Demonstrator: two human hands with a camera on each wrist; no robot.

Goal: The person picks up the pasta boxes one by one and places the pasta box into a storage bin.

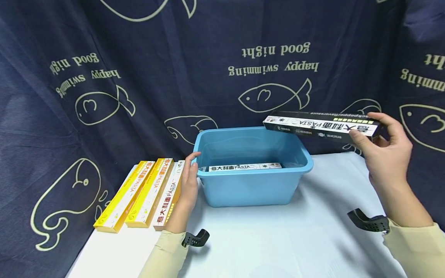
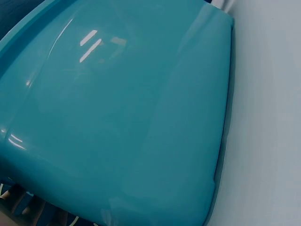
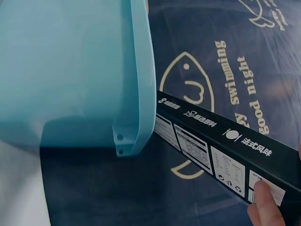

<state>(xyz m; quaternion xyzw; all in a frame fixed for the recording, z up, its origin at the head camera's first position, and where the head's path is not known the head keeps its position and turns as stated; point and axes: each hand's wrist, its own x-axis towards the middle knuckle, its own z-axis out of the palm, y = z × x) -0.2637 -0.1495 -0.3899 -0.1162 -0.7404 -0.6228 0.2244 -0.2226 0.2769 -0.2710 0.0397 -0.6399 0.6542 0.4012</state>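
A long black pasta box [image 1: 318, 124] with a white label strip is held in the air by my right hand [image 1: 391, 150], fingers and thumb pinching its right end. Its far end hangs over the right back corner of a blue plastic bin [image 1: 248, 189]. In the right wrist view the black box [image 3: 221, 146] passes beside the bin's rim [image 3: 145, 70]. My left hand [image 1: 189, 181] rests against the bin's left side, fingertips at the rim. Inside the bin, along its front wall, lies another pasta box [image 1: 245, 167], mostly hidden. The left wrist view is filled by the bin's wall [image 2: 122, 103].
Left of the bin, two yellow pasta boxes [image 1: 125, 195] and a white-topped pasta box [image 1: 170, 197] lie side by side on the white table [image 1: 250, 239]. A dark blue curtain [image 1: 208, 58] with fish drawings hangs right behind the bin.
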